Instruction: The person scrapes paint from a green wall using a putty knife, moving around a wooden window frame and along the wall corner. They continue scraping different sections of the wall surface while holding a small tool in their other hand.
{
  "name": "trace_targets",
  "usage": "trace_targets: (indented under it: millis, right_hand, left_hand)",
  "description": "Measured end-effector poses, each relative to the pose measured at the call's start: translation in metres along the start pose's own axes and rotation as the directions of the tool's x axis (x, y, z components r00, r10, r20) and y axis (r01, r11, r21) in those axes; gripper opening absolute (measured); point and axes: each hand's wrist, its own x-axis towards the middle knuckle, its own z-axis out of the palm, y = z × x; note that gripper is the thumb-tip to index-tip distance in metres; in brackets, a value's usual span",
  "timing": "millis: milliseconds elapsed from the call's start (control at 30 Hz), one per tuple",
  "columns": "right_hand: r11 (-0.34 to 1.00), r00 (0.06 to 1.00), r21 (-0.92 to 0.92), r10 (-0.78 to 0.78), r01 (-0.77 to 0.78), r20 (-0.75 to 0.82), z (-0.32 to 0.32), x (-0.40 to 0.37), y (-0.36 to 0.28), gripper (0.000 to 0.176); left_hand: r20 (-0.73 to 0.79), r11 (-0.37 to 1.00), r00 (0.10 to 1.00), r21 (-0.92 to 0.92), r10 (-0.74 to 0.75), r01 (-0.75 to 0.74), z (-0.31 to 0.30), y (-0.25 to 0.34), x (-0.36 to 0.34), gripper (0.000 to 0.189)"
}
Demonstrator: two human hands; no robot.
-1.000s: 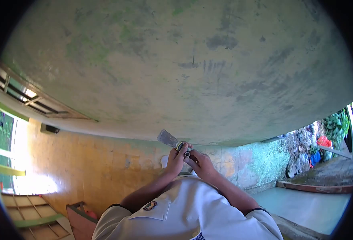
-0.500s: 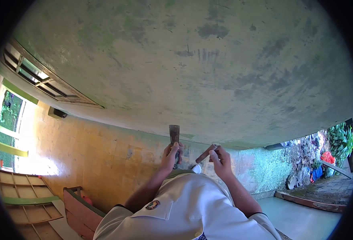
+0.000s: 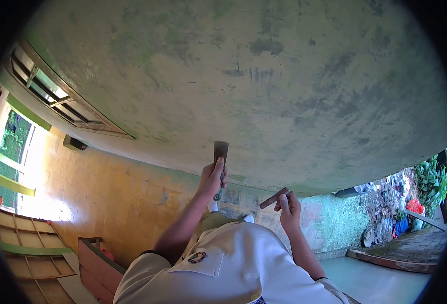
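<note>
My left hand point(image 3: 213, 178) is closed round the handle of a putty knife point(image 3: 221, 149). Its dark, worn blade points up at the blotchy wall point(image 3: 264, 101), and the handle end shows below my fingers. To the right, my right hand point(image 3: 290, 209) pinches a flat brown strip point(image 3: 273, 198) near its upper end. The strip slants down to the left, in front of my body; its kind cannot be made out. Grey patches and greenish stains mark the wall before me.
A framed window point(image 3: 61, 101) is set in the wall at left. Below it stretches a yellowish tiled floor point(image 3: 127, 192). A reddish wooden bench point(image 3: 99, 271) stands at lower left. On the right lie a heap of litter point(image 3: 388, 197) and a raised edge point(image 3: 390, 258).
My left hand has risen with the putty knife, closer to the wall. My right hand has shifted slightly right with the strip, which now lies a little flatter.
</note>
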Motion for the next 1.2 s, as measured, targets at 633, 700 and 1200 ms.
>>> trace_targets:
  millis: [633,700,1200]
  right_hand:
    - [0.996,1.0,0.089,-0.018,0.019,-0.011,-0.01,0.002,-0.002,0.021]
    - [0.994,0.999,0.098,-0.039,0.042,-0.024,-0.01,0.008,-0.005,0.02]
    - [0.994,0.995,0.09,-0.056,0.063,-0.083,-0.018,0.0,0.009,0.025]
  left_hand:
    - [-0.07,0.953,0.962,0.173,0.264,-0.249,0.018,0.065,0.029,0.053]
    - [-0.055,0.955,0.966,0.172,0.254,-0.241,0.018,0.069,0.027,0.052]
    - [-0.072,0.972,0.973,0.105,0.219,-0.211,-0.001,0.112,-0.005,0.049]
